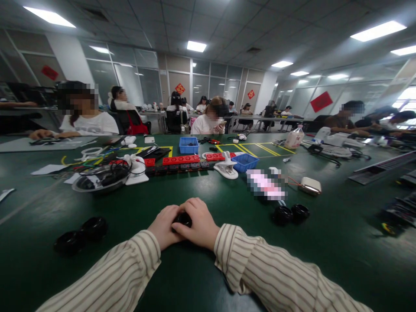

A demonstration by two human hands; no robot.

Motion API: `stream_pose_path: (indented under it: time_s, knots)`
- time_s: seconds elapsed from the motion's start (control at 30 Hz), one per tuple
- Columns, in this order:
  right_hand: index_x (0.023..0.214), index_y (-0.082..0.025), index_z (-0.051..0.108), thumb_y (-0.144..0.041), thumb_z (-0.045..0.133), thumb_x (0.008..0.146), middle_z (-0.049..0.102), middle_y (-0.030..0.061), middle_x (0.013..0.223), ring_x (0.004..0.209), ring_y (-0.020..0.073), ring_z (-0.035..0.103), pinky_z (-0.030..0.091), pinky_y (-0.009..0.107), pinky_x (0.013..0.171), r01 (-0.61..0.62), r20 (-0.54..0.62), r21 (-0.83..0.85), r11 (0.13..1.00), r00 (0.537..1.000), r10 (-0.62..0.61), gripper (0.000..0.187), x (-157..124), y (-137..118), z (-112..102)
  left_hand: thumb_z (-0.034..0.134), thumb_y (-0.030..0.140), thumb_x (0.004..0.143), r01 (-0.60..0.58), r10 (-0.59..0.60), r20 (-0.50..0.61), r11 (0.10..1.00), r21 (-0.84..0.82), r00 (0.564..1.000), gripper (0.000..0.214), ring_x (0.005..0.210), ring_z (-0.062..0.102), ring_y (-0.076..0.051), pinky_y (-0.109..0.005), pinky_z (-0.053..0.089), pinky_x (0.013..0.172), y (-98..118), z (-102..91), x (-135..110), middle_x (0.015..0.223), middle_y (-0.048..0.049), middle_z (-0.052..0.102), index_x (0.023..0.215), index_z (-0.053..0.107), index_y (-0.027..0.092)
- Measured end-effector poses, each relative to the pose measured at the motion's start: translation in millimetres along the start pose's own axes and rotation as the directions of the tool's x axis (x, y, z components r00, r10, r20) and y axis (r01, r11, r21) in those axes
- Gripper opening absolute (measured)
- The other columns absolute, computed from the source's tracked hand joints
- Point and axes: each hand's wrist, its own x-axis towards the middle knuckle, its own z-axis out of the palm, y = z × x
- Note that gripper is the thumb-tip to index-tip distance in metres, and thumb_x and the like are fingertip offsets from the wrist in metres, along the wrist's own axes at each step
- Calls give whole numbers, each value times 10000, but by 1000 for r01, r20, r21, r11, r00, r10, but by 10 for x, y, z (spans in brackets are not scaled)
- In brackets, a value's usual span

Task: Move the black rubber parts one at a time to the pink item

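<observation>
My left hand [165, 226] and my right hand [199, 223] rest together on the green table [208, 268], close to my body. Both are curled around a small black round part [182, 219] held between them; only a bit of it shows between the fingers. Both arms wear striped sleeves. Two black ring-shaped parts [81, 235] lie on the table to the left of my hands. Two more black ring-shaped parts [290, 213] sit to the right.
Further back stand a row of red and black blocks [182, 163], two blue bins [188, 145], a white clamp-like tool [226, 168], a metal tray of cables [100, 178] and a white box [310, 185]. People sit at the table's far side and beyond.
</observation>
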Motion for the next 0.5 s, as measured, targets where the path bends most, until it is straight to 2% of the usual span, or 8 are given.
stream_pose_path:
  time_s: [0.13, 0.27, 0.37, 0.5]
  knots:
    - [821, -177, 568, -248, 621, 710, 563, 33, 855, 852, 178, 487, 386, 323, 807, 47, 27, 23, 999, 999, -47, 143, 5, -10, -10, 620, 259, 566, -26, 26, 1, 999, -32, 1000, 354, 919, 537, -261, -414, 437, 864, -8, -5, 12, 932, -69, 582, 899, 552, 162]
    - [813, -183, 567, -128, 539, 671, 608, 26, 880, 862, 172, 506, 385, 320, 837, 160, 52, 87, 983, 985, -165, 155, -1, -7, -28, 620, 229, 550, -41, 40, -16, 997, -69, 999, 383, 962, 535, -264, -410, 424, 897, -40, 25, 13, 973, -66, 586, 924, 565, 168]
    - [839, -175, 569, -126, 528, 670, 619, 32, 875, 864, 178, 514, 383, 330, 850, 193, 44, 105, 976, 979, -198, 181, -12, -10, -41, 621, 215, 548, -50, 49, -4, 996, -70, 999, 434, 984, 533, -266, -416, 413, 914, -64, 44, 10, 1009, -73, 587, 975, 566, 163]
    - [913, -160, 565, -215, 582, 711, 599, 58, 936, 913, 193, 502, 376, 343, 865, 160, -14, 77, 984, 987, -159, 211, -23, -19, -54, 651, 271, 563, -28, 26, -24, 999, -45, 999, 472, 962, 546, -265, -414, 433, 881, -50, 35, 8, 1008, -81, 595, 1009, 548, 159]
